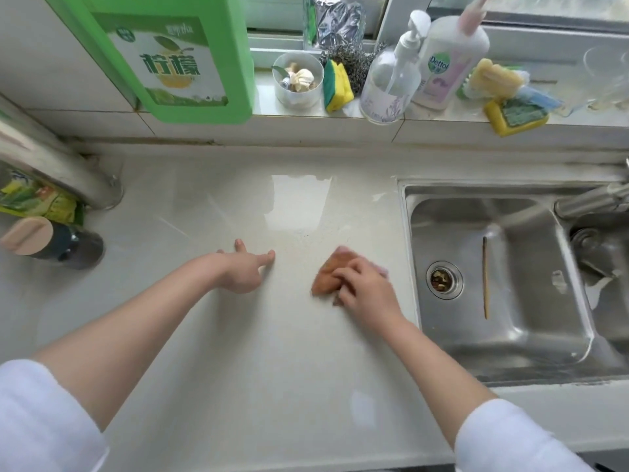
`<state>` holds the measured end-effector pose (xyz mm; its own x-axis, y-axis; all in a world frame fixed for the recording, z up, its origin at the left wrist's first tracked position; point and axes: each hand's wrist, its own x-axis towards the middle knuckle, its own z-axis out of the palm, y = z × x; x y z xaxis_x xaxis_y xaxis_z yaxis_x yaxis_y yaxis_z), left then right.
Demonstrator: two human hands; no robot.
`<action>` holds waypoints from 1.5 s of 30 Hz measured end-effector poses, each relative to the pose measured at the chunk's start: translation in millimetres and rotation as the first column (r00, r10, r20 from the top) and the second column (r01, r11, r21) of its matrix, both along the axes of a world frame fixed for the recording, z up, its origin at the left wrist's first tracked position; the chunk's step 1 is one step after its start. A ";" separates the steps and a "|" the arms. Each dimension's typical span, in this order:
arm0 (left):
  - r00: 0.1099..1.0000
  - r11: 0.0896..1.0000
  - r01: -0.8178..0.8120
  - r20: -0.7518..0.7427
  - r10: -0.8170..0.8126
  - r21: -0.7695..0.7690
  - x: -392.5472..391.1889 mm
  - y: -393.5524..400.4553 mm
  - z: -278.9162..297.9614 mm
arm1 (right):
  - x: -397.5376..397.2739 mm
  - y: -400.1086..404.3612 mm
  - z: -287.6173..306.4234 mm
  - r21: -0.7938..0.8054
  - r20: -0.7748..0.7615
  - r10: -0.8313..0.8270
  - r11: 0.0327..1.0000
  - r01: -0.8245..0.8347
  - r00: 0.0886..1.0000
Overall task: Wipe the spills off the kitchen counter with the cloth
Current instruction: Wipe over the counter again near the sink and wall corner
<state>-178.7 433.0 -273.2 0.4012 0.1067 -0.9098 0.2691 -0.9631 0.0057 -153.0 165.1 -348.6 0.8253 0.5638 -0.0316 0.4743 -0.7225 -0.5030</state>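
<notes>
right hand curls on cloth, hiding its near-right part | cloth bunched, motion-blurred, long axis near-left to far-right, on desk beside sink | left hand slack, fingertips on desk | wet sheen farther back, edges faint

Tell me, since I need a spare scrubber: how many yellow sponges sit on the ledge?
2: one yellow sponge beside the garlic cup, another sponge right of the bottles. Others may be hidden.

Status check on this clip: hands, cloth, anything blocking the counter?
Right hand grips the cloth, pressed on the counter. Left hand open, fingertips on the counter. Wet patch ahead unwiped. Nothing in the way.
</notes>
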 end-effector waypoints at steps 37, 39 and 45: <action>0.895 0.991 -0.126 0.435 0.098 0.036 69.8 48.5 -35.9 | 112.1 64.7 -2.6 -0.011 -0.131 -0.332 0.943 0.333 0.934; 0.899 0.991 -0.122 0.429 0.090 0.048 73.8 48.8 -41.4 | 93.8 56.6 -3.1 0.009 -0.161 0.054 0.999 -0.053 0.986; 0.891 0.988 -0.150 0.437 0.124 0.025 77.1 48.4 -46.5 | 201.0 13.0 -8.0 0.003 -0.048 -0.597 0.802 0.597 0.801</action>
<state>-101.7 481.3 -319.7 0.7313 0.2349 -0.6403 0.3819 -0.9189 0.0990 48.0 178.1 -356.6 0.9968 -0.0392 -0.0690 -0.0698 -0.8469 -0.5272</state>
